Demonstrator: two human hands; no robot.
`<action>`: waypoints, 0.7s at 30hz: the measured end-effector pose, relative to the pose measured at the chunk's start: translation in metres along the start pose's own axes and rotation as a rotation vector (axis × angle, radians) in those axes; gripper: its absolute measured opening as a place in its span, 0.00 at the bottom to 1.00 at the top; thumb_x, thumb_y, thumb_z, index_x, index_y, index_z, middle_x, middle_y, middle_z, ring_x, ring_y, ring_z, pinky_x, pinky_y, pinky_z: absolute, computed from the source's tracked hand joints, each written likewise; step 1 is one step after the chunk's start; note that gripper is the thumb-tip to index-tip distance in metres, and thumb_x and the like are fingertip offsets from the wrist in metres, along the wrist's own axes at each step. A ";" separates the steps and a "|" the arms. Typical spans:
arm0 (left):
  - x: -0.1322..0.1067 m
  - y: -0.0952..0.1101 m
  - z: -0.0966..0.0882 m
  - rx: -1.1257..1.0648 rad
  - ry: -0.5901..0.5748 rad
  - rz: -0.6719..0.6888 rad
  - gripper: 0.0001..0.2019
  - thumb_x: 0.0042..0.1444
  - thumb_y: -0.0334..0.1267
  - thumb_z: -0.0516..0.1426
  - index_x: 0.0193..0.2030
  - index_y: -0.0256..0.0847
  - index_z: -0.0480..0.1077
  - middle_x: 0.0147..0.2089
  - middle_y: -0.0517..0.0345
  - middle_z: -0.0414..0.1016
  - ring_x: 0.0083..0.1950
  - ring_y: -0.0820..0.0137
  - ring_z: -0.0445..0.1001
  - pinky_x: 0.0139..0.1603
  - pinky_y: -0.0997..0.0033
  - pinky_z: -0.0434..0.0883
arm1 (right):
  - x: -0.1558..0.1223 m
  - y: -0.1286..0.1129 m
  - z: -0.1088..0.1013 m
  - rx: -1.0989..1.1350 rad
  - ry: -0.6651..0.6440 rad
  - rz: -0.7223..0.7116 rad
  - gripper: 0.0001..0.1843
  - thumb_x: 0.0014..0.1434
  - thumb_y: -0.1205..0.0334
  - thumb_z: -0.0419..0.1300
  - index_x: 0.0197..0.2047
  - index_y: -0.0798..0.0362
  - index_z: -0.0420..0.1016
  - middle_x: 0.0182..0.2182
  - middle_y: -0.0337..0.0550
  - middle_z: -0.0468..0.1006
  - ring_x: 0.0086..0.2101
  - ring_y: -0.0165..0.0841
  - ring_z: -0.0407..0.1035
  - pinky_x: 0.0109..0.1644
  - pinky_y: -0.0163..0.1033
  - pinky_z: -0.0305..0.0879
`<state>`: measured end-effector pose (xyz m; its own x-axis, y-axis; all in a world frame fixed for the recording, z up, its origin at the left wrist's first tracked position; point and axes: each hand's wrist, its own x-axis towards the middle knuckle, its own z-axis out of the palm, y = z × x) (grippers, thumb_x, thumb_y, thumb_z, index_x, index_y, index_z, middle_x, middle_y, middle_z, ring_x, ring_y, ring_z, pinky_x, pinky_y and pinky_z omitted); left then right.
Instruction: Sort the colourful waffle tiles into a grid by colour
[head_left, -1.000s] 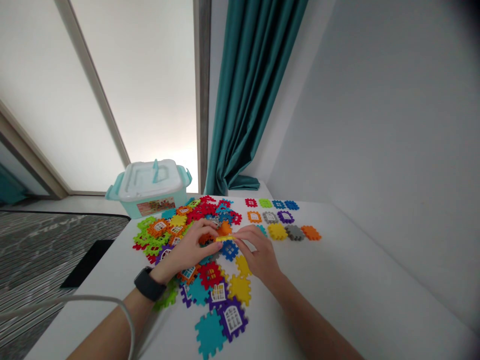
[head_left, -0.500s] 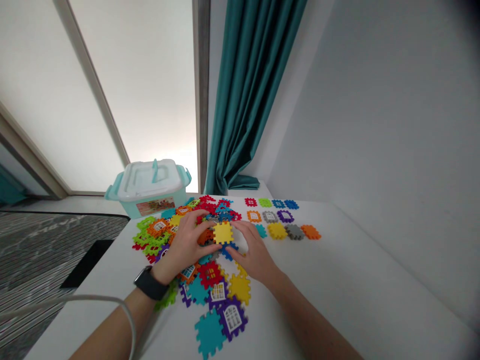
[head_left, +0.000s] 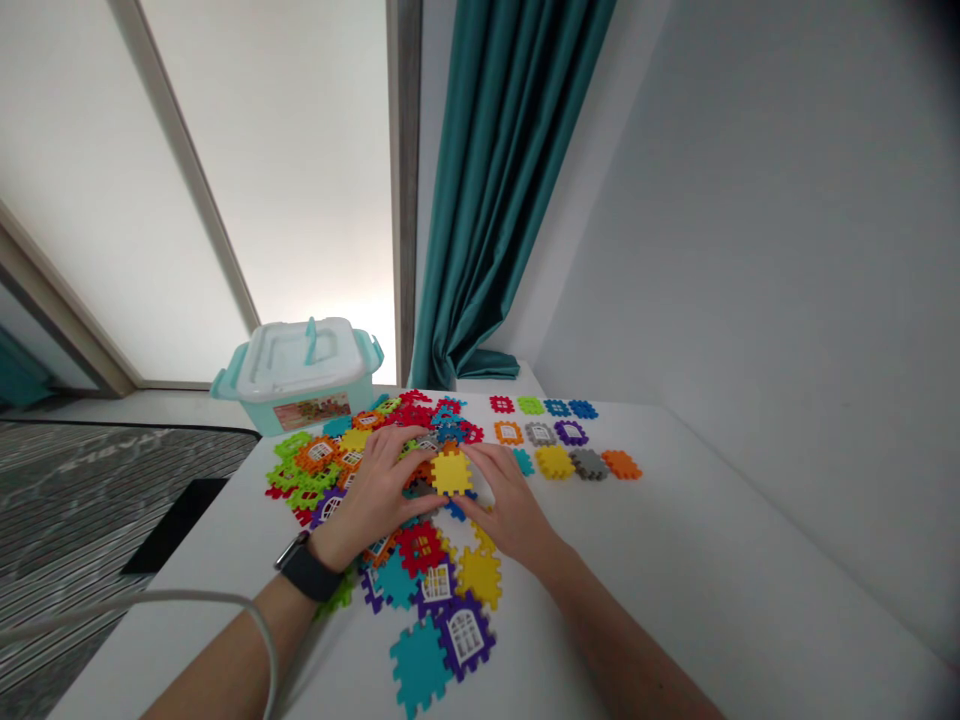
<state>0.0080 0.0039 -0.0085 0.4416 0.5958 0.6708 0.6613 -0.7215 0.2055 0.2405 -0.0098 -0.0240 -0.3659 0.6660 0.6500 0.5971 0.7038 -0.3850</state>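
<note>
A head-worn camera looks forward and down onto the white table (head_left: 675, 560).

This looks like a room in a home: a teal curtain (head_left: 487, 200), frosted glass door (head_left: 300, 180), grey patterned carpet (head_left: 97, 500), and plastic toy tiles (head_left: 420, 665) spread on a white table (head_left: 675, 560) beside a lidded storage box (head_left: 300, 365)
</note>
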 end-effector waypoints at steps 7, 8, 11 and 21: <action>0.001 0.000 0.000 -0.007 -0.015 0.002 0.23 0.57 0.54 0.66 0.54 0.45 0.72 0.58 0.46 0.71 0.60 0.52 0.68 0.62 0.46 0.65 | 0.002 -0.003 -0.003 0.006 -0.010 -0.033 0.31 0.65 0.58 0.64 0.69 0.46 0.62 0.56 0.53 0.73 0.56 0.46 0.68 0.62 0.56 0.69; 0.001 0.001 -0.001 -0.009 -0.026 -0.003 0.23 0.57 0.53 0.66 0.55 0.45 0.72 0.58 0.46 0.71 0.59 0.52 0.68 0.63 0.46 0.65 | 0.003 -0.003 -0.004 0.008 -0.013 -0.037 0.31 0.65 0.58 0.64 0.68 0.46 0.63 0.56 0.52 0.73 0.56 0.46 0.68 0.62 0.56 0.68; 0.002 0.001 -0.001 -0.019 -0.054 0.005 0.22 0.57 0.51 0.67 0.54 0.45 0.73 0.57 0.47 0.72 0.59 0.53 0.69 0.63 0.46 0.64 | 0.005 -0.003 -0.007 0.014 -0.039 -0.058 0.29 0.64 0.59 0.64 0.67 0.45 0.65 0.56 0.51 0.74 0.56 0.45 0.68 0.62 0.57 0.68; 0.003 0.006 0.001 -0.020 -0.082 -0.008 0.19 0.57 0.50 0.66 0.49 0.44 0.72 0.56 0.47 0.73 0.57 0.53 0.70 0.60 0.48 0.65 | 0.004 0.001 -0.016 0.015 -0.126 -0.062 0.25 0.64 0.60 0.64 0.63 0.47 0.68 0.56 0.51 0.75 0.56 0.45 0.68 0.63 0.58 0.66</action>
<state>0.0140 0.0016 -0.0065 0.4850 0.6281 0.6085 0.6530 -0.7229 0.2257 0.2512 -0.0105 -0.0112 -0.4890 0.6462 0.5860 0.5601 0.7476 -0.3570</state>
